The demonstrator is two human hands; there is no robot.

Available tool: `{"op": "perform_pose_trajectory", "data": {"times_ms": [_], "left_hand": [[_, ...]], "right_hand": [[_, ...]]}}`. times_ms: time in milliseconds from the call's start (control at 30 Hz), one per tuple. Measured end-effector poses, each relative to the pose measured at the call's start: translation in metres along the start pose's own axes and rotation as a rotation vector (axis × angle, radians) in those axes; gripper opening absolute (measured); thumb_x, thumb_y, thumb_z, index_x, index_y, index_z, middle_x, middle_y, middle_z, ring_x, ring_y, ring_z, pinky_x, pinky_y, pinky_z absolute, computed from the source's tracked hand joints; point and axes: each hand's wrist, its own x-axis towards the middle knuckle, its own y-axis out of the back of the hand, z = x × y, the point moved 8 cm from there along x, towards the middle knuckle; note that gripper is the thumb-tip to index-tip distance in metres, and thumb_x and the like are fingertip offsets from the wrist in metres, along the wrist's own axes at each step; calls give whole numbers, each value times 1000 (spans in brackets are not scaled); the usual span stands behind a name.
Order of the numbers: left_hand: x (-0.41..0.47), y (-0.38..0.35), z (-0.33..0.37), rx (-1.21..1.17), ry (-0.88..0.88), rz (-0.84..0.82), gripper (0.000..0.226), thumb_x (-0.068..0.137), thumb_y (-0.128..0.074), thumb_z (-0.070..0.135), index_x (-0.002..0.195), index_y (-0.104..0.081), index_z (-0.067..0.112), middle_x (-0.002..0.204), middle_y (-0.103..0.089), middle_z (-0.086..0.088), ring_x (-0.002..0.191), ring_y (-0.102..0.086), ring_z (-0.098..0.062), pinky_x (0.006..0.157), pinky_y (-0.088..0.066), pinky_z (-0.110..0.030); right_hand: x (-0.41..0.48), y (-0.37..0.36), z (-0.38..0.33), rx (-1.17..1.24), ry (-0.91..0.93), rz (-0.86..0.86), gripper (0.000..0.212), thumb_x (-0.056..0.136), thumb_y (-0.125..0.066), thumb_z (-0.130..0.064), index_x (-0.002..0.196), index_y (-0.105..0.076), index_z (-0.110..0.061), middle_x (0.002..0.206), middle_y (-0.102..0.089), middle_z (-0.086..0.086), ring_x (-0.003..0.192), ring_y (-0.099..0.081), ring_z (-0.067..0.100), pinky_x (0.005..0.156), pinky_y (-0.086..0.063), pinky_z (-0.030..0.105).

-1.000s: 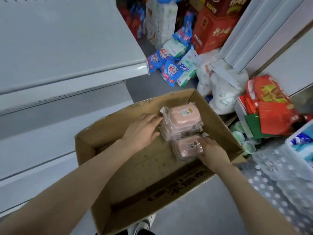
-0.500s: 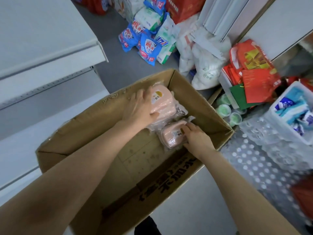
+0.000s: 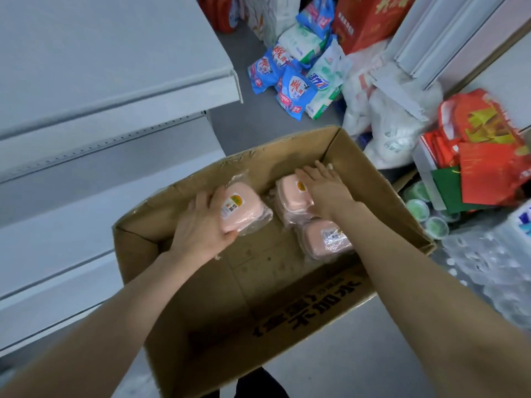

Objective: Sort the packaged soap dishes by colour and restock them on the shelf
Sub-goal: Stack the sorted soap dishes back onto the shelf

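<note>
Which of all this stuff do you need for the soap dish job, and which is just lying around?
For the job:
pink soap dish in the left hand
pink soap dishes under the right hand
pink soap dish nearest the right arm
cardboard box
shelf

Just lying about:
blue and white bags
red box
red paper bags
green-lidded cups

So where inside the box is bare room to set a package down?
The cardboard box floor is bare along its near half, between both forearms, and in the left corner behind the left hand. The far right corner is crowded: pink packages stacked under the right hand.
</note>
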Motion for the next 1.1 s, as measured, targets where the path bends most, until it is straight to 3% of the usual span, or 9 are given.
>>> {"op": "perform_pose_trajectory", "data": {"times_ms": [133,300,500,600,667,967,1100], "left_hand": [[-15,15,-8,27,0,23,96,74,-74,53,147,-20,22,131,-41,-9,112,-53,-26,82,-54,-36],[-39,57,-14,21,-12,76,93,74,-70,59,146,-20,27,135,-43,-7,115,-54,-24,87,-53,-36],[-76,130,-24,-63,-53,161,92,73,-69,63,147,-29,26,138,-41,-4,116,-53,-26,91,-48,-36],[-97,171,-34,-89,-30,199,97,67,-52,80,147,-30,29,138,-41,-1,118,-51,-23,92,-45,-36],[-111,199,-43,-104,-25,268,99,64,-41,83,146,-31,30,136,-43,2,116,-51,-21,91,-45,-34],[-129,312,-118,-85,59,565,91,69,-42,76,143,-40,23,132,-52,-4,119,-47,-27,102,-40,-38],[-113,345,-168,-98,175,575,100,62,-32,82,141,-43,22,128,-54,-9,115,-48,-33,100,-40,-40]], "right_hand": [[-10,16,-6,-8,17,72,86,75,-79,-26,147,-32,-16,146,-37,6,139,-31,28,112,-21,39],[-41,55,-15,116,32,201,88,73,-79,-39,145,-33,-17,139,-40,8,126,-43,31,106,-32,41],[-87,124,-43,148,125,363,89,72,-69,-54,145,-33,-18,142,-39,11,127,-42,33,105,-39,49],[-101,164,-64,132,163,434,91,65,-61,-61,141,-37,-17,133,-44,10,118,-49,33,98,-45,46],[-109,195,-78,112,200,489,91,65,-64,-60,141,-39,-17,130,-45,11,117,-49,33,97,-45,45],[-106,313,-157,60,374,614,82,70,-76,-55,136,-45,-18,118,-49,5,104,-52,28,89,-48,43],[-73,345,-205,104,404,667,83,73,-78,-51,141,-44,-16,125,-49,7,113,-50,28,98,-42,40]]}}
